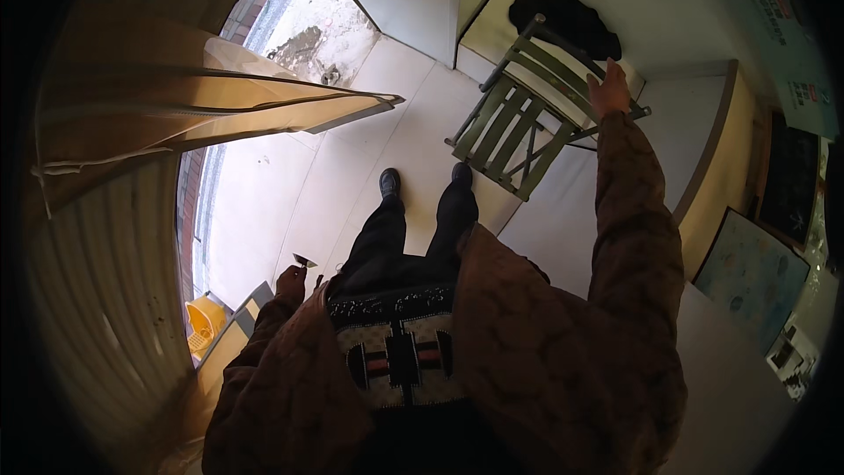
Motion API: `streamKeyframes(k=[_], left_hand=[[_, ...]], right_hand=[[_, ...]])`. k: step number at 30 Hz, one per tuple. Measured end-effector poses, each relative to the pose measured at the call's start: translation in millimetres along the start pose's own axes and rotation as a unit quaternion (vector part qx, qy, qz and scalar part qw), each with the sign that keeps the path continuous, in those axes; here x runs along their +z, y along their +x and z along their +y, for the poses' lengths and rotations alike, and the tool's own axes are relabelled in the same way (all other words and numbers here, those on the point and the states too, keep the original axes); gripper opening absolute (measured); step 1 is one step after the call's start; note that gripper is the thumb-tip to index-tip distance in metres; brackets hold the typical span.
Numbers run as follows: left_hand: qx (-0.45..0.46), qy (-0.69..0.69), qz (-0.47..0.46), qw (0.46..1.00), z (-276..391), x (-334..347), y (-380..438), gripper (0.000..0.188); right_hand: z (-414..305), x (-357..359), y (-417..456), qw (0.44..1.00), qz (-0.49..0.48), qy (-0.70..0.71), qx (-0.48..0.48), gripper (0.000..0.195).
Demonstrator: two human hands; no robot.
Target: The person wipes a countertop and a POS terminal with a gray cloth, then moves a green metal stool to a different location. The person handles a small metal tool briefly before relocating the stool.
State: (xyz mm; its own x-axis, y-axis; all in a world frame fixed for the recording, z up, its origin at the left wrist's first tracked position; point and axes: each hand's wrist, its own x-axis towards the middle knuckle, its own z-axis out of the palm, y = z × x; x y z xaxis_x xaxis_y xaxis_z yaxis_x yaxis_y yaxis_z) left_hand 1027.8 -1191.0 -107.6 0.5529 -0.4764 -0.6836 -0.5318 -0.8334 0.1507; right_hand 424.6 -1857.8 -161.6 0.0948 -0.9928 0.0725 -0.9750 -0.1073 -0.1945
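My left hand (291, 282), low at the left, is closed around a small tool with a flat metal blade (304, 260), which looks like a scraper. At the upper right, my right hand (610, 90) reaches to the back of a green slatted folding chair (521, 125); its fingers look spread, and whether they touch the chair frame I cannot tell. A black bag or cloth item (564, 21) lies on a pale ledge just behind the chair back.
Brownish plastic sheeting (283, 105) juts in from the left, beside a corrugated shutter (105, 277). A yellow plastic basket (206, 320) stands at lower left. Beyond the doorway is a rough cement patch (330, 30). A pale counter (709, 138) and a framed board (752, 277) are at right.
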Motion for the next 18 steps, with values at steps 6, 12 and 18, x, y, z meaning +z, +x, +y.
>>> streamKeyframes(k=[6, 12, 18], left_hand=[[-0.117, 0.006, -0.036, 0.992, 15.3, 40.7, -83.6, 0.045], [-0.153, -0.011, -0.066, 0.986, 44.3, 81.5, -128.4, 0.044], [-0.141, -0.071, -0.071, 0.985, 51.1, 108.0, -129.4, 0.045]], right_hand=[[28.2, 35.0, 45.5, 0.99, -0.121, -0.073, -0.014, 0.084], [14.6, 39.6, 55.0, 0.959, -0.255, -0.12, 0.03, 0.082], [-10.7, 32.4, -7.2, 0.887, -0.457, 0.051, -0.039, 0.058]])
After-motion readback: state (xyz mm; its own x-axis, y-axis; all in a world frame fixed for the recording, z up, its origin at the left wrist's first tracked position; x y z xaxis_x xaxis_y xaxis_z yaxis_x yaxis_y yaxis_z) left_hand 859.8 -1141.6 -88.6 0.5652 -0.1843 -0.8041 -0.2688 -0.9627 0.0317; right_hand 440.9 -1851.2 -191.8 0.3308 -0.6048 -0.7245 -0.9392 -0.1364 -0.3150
